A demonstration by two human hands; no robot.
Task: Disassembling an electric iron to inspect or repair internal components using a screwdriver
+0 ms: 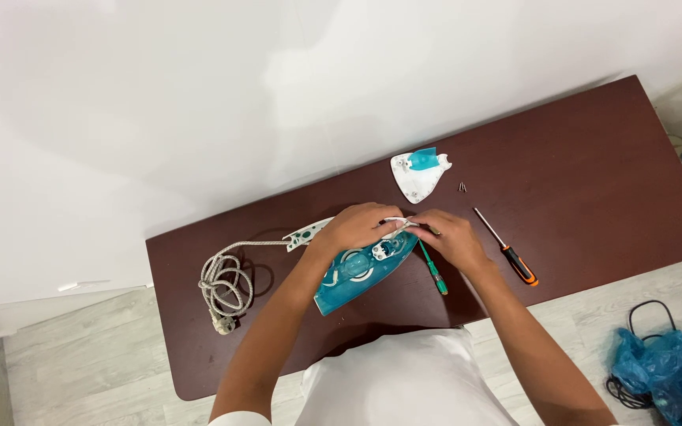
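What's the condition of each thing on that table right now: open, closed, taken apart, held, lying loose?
Teal iron: lying on the table, rear cover off, insides exposed.
White rear cover: detached, lying apart.
Cord: coiled, unplugged.
Green screwdriver: lying by the iron, near the right hand.
Orange-handled screwdriver: lying loose, untouched.
Small screws: removed, loose on the table.
Left hand: gripping the iron's rear.
Right hand: pinching white wires there.

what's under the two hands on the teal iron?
Under the left hand and right hand: the teal and white clothes iron on the dark brown table. Its rear end is covered by fingers.
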